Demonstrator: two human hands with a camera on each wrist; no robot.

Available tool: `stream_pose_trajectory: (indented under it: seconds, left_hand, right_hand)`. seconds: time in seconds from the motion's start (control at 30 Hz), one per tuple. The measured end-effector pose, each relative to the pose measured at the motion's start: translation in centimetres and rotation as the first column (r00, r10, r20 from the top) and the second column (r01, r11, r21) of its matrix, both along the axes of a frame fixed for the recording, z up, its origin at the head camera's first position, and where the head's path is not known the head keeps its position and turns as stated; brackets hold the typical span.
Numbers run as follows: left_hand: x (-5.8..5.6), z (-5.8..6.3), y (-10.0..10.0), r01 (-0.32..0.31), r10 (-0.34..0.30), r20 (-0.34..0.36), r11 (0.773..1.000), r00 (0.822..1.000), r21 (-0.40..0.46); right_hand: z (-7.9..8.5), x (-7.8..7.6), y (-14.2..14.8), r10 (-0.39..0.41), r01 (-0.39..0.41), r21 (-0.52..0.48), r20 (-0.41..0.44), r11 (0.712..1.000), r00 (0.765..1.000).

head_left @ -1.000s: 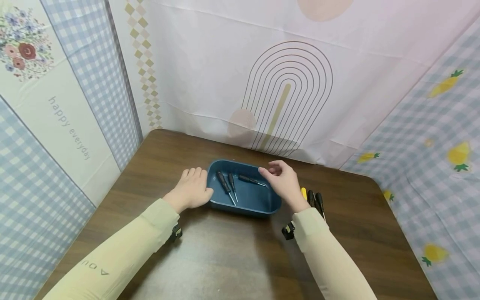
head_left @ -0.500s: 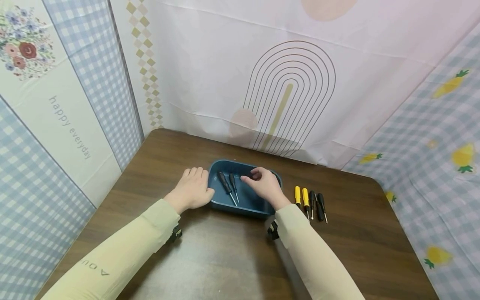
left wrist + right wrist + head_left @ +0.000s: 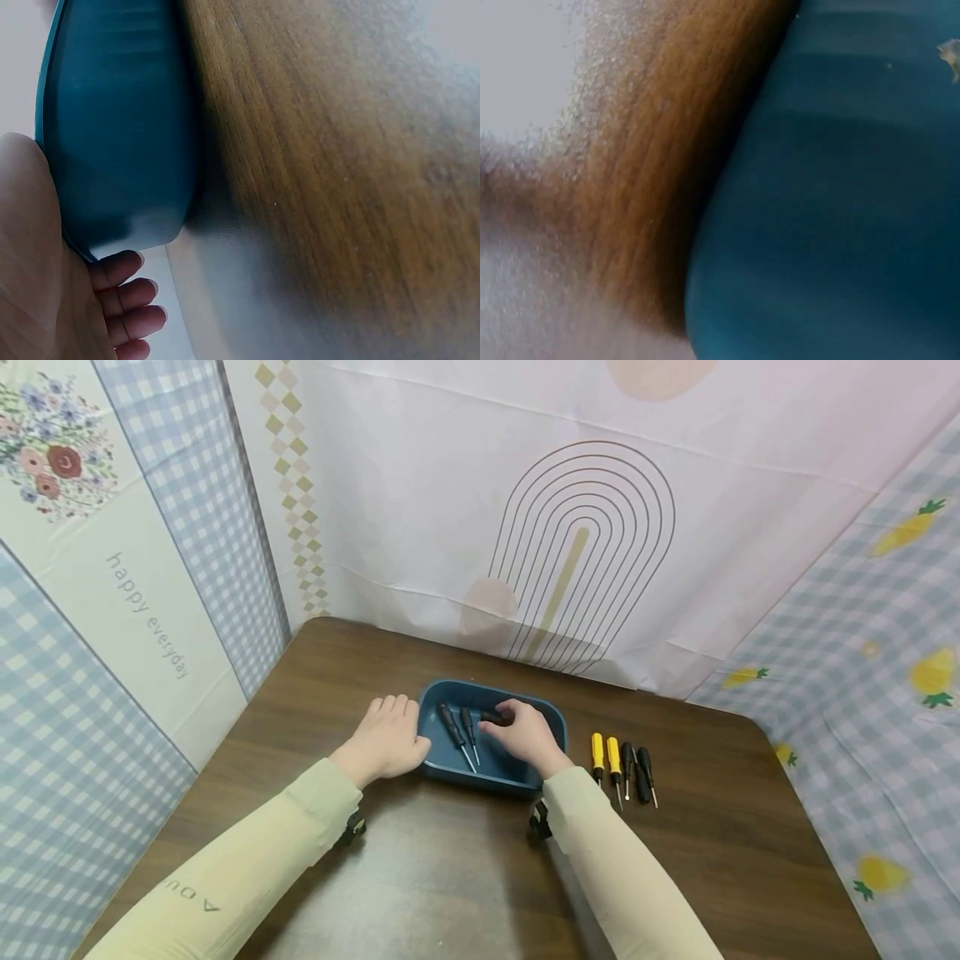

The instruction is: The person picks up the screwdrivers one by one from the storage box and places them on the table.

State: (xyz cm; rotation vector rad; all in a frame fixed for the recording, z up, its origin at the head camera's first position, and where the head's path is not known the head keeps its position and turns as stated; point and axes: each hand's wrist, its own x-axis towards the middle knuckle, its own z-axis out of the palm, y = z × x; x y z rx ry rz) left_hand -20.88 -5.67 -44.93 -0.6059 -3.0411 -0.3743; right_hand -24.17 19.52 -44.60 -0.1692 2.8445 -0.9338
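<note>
A blue rectangular bin (image 3: 555, 727) stands on the wooden table in the head view. My left hand (image 3: 386, 739) grips its left end, the thumb at the rim; in the left wrist view the fingers (image 3: 133, 298) curl against the outer end wall. My right hand (image 3: 525, 735) reaches down into the bin. Its thumb and fingers pinch the dark handle of a screwdriver (image 3: 492, 718), whose shaft is hidden under the hand. Left of it lie two more black-handled screwdrivers, a larger one (image 3: 452, 723) and a smaller one (image 3: 468, 724).
Right of the bin, several screwdrivers lie side by side on the table (image 3: 720, 810): yellow-handled ones (image 3: 614, 756) and black-handled ones (image 3: 647, 764). Patterned cloth (image 3: 420, 527) hangs behind the table and along both sides.
The right hand has moved left and down from the bin's right side to the screwdriver inside, and its fingers have come together on the handle. The left hand keeps its place.
</note>
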Motion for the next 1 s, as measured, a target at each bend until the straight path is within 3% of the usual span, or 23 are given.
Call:
stream_pose_trajectory:
  seconds: [1.0]
  left_hand:
    - [-0.04, -0.21, 0.08, -0.001, 0.001, 0.011, 1.0, 1.0, 0.015]
  right_hand:
    - [-0.21, 0.68, 0.29, 0.03, -0.036, 0.094, 0.072, 0.995, 0.997]
